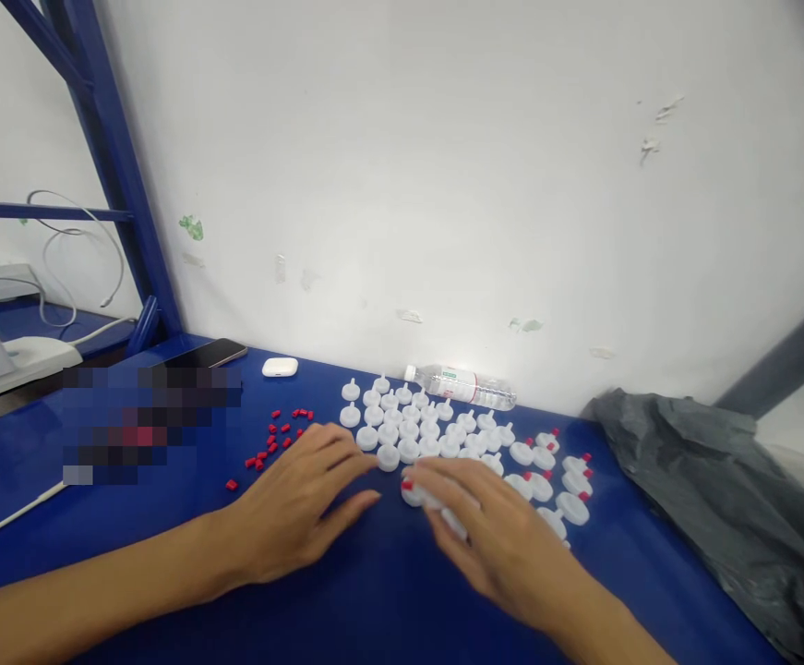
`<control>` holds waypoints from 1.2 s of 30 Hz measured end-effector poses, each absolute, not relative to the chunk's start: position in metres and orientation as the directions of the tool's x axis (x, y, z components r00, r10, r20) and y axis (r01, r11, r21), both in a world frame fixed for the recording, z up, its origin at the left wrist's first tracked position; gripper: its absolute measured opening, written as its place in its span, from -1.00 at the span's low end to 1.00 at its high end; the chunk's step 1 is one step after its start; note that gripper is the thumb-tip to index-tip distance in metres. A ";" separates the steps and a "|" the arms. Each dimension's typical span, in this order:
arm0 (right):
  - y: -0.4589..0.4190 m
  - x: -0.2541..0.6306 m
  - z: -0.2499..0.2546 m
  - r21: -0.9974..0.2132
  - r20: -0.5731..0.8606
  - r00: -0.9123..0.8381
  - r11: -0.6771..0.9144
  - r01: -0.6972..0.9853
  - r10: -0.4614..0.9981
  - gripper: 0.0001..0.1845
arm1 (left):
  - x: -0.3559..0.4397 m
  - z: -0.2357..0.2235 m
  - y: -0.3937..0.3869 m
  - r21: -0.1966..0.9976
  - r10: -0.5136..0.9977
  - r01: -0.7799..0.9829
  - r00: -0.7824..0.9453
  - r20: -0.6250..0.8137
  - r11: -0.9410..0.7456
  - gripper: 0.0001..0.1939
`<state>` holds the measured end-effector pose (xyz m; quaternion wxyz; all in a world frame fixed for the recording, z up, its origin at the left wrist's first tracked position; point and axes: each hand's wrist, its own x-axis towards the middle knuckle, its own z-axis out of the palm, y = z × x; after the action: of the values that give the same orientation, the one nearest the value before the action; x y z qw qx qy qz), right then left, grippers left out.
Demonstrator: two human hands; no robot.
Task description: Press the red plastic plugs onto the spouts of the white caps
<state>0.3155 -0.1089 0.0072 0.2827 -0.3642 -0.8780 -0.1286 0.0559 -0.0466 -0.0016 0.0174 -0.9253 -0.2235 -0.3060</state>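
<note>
My left hand (305,499) hovers over the blue table, thumb and fingers apart, with nothing in it. Beyond its fingers lie several loose small red caps (272,447). My right hand (491,526) curls over a white plastic nozzle disc (412,496) tipped with a red cap (407,484); the fingers partly hide it, along with more white plastic beneath them. Plain white nozzle discs (388,456) stand in a cluster beyond both hands, most with their nozzles up. To the right, several discs with red caps (572,507) are grouped, some tilted.
A clear plastic bottle (463,384) lies along the wall. A white earbud case (280,368) and a dark phone (211,354) are at the back left. On the right edge rests a crumpled dark plastic bag (726,499). A white cable (14,514) crosses the left side.
</note>
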 end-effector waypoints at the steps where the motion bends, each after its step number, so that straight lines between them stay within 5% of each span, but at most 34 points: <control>1: -0.104 0.324 0.009 -0.005 0.607 -0.520 0.657 0.754 0.601 -0.56 | 0.053 -0.001 -0.040 0.082 0.441 0.484 0.699 0.563 -0.871 -0.76; 6: -0.082 0.376 0.020 -0.132 0.631 -0.222 0.385 0.914 0.744 -0.77 | 0.040 -0.006 -0.011 -0.019 0.598 0.690 0.640 0.483 -0.724 -0.72; 11: -0.068 0.417 0.019 -0.205 0.459 -0.006 0.112 0.972 0.889 -0.72 | 0.038 -0.016 -0.007 -0.061 0.640 0.714 0.659 0.396 -0.697 -0.73; 19: -0.055 0.438 0.003 -0.122 0.383 -0.129 0.188 0.974 0.915 -0.70 | 0.037 -0.022 -0.004 -0.065 0.601 0.667 0.706 0.376 -0.742 -0.71; 36: -0.056 0.434 -0.002 -0.149 0.309 -0.173 0.228 0.962 0.935 -0.46 | 0.044 -0.012 -0.021 0.234 0.520 0.475 0.666 0.536 -0.849 -0.90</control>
<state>0.4343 -0.0557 -0.0019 0.1698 -0.6200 -0.7650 -0.0400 0.0437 -0.0211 -0.0124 -0.0371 -0.9118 -0.2726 -0.3048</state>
